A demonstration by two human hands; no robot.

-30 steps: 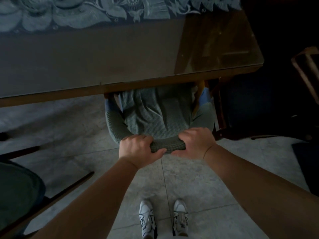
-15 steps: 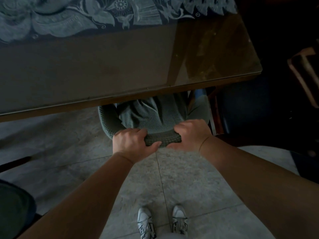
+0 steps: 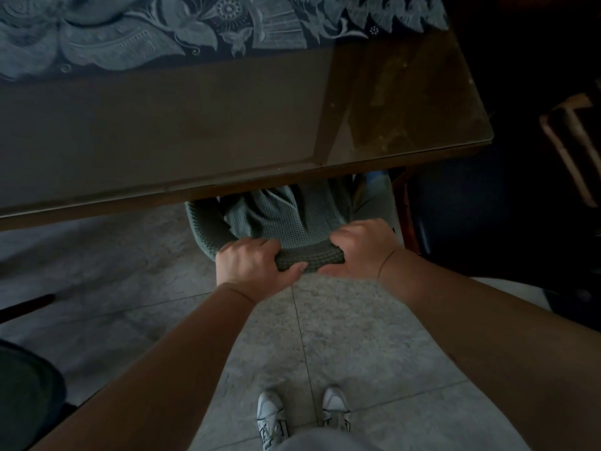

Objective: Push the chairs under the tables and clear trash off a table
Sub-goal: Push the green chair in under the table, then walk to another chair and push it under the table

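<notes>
A chair with a grey-green knitted cover [image 3: 286, 216] stands in front of me, most of its seat hidden under the wooden, glass-topped table [image 3: 227, 131]. My left hand [image 3: 250, 265] and my right hand [image 3: 361, 249] both grip the top of the chair's backrest, side by side. The backrest top is just short of the table's near edge. No trash shows on the visible part of the table.
A patterned blue cloth [image 3: 162, 30] covers the far part of the table. Another dark chair seat [image 3: 26, 395] is at the lower left, and a wooden chair [image 3: 575, 141] stands at the right. Grey tiled floor [image 3: 341, 346] and my white shoes [image 3: 302, 418] are below.
The chair has slid further under the table with both hands on its backrest; less of the seat shows. I have stepped forward with it.
</notes>
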